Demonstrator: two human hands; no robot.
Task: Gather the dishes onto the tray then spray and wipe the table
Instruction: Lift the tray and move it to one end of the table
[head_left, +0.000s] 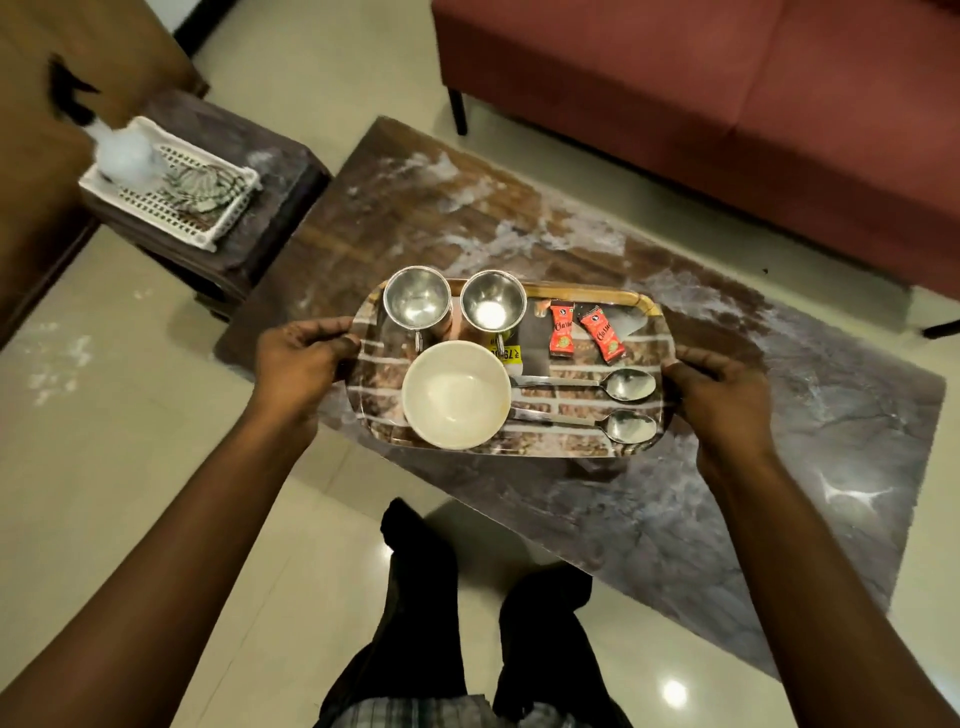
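Blur smears the white object (124, 153) in the basket (208, 228) so we cannot tell what it is, and the sofa (727, 104) runs off the top and right edges. The bowl (456, 395) covers the handle ends of both spoons (631, 385) and part of a yellow sticker (508, 355), and whatever fingers our left hand (301, 358) and right hand (717, 395) have under the tray (587, 298) are hidden

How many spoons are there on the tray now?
2. Both lie on the tray, right of the white bowl: the far spoon, and the near spoon, closer to the person. None seems hidden.
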